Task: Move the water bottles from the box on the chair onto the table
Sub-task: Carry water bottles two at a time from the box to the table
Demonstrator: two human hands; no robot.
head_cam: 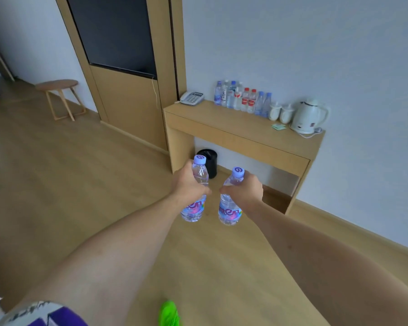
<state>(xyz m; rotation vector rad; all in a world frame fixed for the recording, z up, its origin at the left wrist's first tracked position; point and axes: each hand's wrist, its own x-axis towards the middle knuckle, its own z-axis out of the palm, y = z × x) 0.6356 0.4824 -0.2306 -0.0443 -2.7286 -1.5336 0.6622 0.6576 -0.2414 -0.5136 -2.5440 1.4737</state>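
Note:
My left hand (189, 184) grips a clear water bottle (196, 208) with a lilac cap and purple label, held upright over the floor. My right hand (245, 190) grips a second matching water bottle (229, 211), tilted a little to the right. Both arms reach forward side by side. Ahead stands the wooden table (222, 124) against the wall, with a row of several water bottles (242, 98) at its back edge. The box and the chair are out of view.
On the table also sit a telephone (192, 98), two white cups (280, 111), a white kettle (307, 116) and small packets (278, 126). A black bin (209, 162) stands under the table. A round wooden stool (59, 97) is at the far left, beside a wooden TV panel (127, 90).

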